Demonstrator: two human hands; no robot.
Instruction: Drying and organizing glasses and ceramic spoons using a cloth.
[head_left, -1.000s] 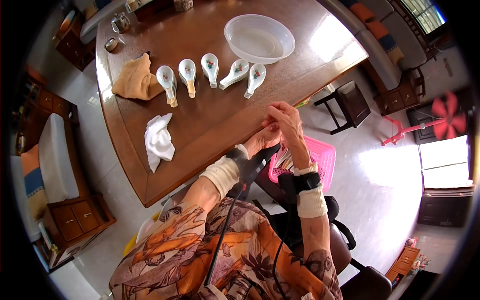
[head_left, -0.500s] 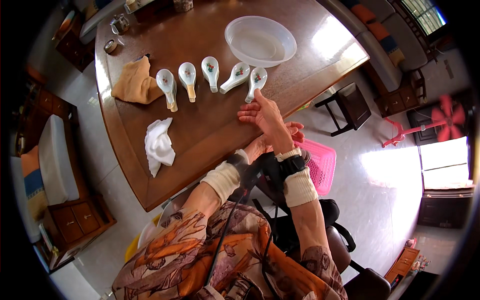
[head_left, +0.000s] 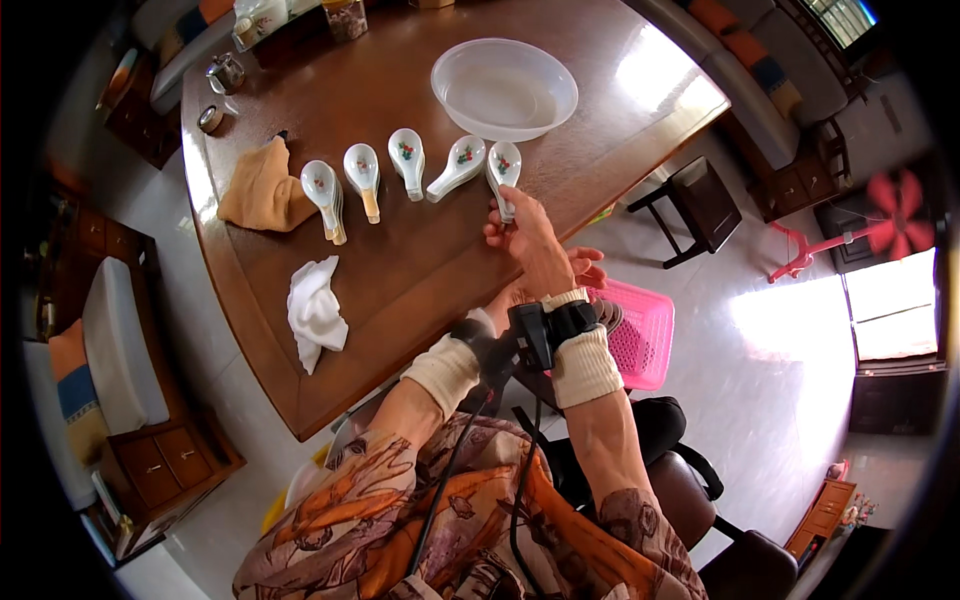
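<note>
Legibility check, head view: no text, label, brand, number or sign can be read on any surface; any small markings are too small or too blurred to make out.
</note>
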